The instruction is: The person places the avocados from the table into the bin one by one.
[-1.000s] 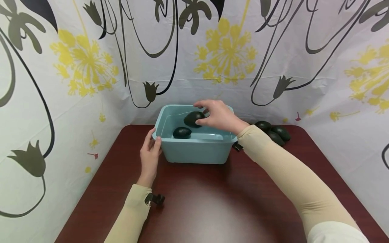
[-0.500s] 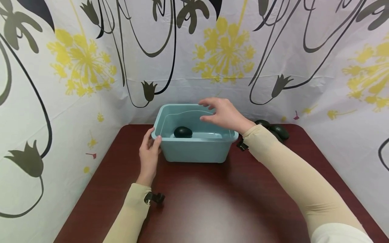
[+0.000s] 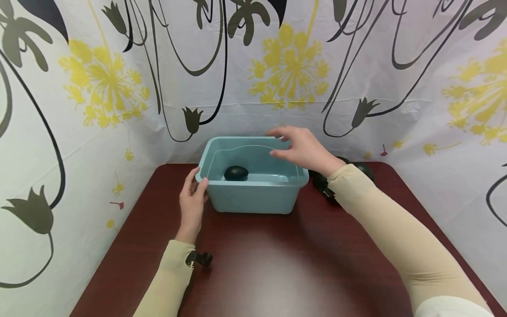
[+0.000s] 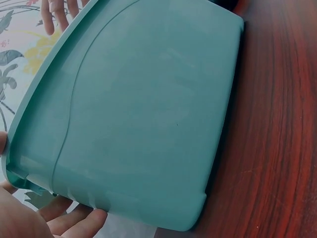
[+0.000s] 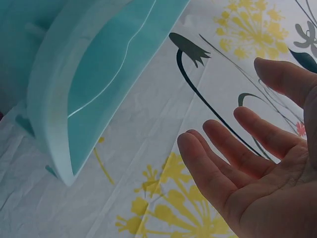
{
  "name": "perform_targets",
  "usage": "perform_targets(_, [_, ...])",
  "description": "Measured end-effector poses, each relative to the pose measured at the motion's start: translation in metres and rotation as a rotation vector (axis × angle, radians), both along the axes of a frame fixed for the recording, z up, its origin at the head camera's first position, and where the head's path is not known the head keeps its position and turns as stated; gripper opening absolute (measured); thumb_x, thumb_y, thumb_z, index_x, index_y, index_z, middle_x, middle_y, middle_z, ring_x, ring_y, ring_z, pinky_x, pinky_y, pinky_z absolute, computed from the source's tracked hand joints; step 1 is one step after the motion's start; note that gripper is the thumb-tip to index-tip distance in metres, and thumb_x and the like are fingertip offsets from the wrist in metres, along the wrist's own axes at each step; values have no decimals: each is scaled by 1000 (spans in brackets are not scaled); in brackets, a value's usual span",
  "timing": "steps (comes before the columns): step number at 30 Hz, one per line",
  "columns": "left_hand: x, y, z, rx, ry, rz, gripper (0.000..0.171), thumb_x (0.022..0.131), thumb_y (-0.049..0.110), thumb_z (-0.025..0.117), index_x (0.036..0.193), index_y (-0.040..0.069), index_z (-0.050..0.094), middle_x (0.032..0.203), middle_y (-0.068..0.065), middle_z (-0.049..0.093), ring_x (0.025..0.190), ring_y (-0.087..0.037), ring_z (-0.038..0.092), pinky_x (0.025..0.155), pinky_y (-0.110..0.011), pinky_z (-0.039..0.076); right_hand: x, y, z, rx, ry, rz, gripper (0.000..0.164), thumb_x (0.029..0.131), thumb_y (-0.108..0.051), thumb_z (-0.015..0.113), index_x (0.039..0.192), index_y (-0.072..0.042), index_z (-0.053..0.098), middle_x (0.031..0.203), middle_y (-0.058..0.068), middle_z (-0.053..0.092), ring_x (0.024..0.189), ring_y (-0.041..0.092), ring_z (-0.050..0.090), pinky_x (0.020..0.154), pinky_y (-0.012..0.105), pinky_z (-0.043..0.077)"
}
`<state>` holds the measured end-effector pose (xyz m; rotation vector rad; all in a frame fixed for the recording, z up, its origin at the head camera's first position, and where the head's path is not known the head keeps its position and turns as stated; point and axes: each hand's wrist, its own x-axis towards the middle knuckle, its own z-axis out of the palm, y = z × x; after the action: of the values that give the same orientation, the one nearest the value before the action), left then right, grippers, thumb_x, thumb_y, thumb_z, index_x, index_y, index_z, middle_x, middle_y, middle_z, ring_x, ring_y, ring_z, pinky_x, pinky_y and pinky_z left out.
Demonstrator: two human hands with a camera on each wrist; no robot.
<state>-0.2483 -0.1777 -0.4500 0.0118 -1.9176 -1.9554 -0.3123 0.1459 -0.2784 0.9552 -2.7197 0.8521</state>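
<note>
1. Head view: taking the teal plastic bin (image 3: 251,198) as our dial, 12 o'clock on its far side, we see it upright on the red-brown wood-grain table (image 3: 253,264).
2. One dark green avocado (image 3: 236,173) lies on its side inside the bin, toward 8 o'clock.
3. At the 8 o'clock corner we find the left hand (image 3: 192,202), grasping the bin: thumb at the rim, fingers against the outer side wall, which the left-wrist view also shows us.
4. Toward 2 o'clock the right hand (image 3: 306,147) hovers by the far rim. Its fingers are released, gently bent and apart from the thumb; our right-wrist view shows a gap between fingertips and bin.
5. At 3 o'clock, outside the bin, other avocados (image 3: 363,170) lie partly hidden behind the right sleeve (image 3: 388,237); we cannot count them.
6. At 7 o'clock we note a small black device (image 3: 200,259) on the left wrist.
7. Across 12 o'clock we see white cloth (image 3: 237,121) printed with yellow and grey flowers.
</note>
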Motion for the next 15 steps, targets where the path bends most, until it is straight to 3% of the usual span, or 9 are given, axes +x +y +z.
perform_targets(9, [2, 1, 4, 3, -1, -1, 56, 95, 46, 67, 147, 36, 50, 144, -8, 52, 126, -23, 54, 98, -58, 46, 3, 9, 4, 15, 23, -18, 50, 91, -36, 76, 138, -28, 60, 135, -3, 58, 114, 20, 57, 85, 42, 52])
perform_targets(15, [-1, 0, -1, 1, -4, 5, 55, 94, 48, 68, 146, 38, 50, 144, -8, 51, 126, -24, 54, 98, -59, 45, 4, 11, 3, 23, 37, -19, 52, 91, -36, 76, 139, -27, 59, 135, -2, 58, 114, 21, 57, 87, 43, 51])
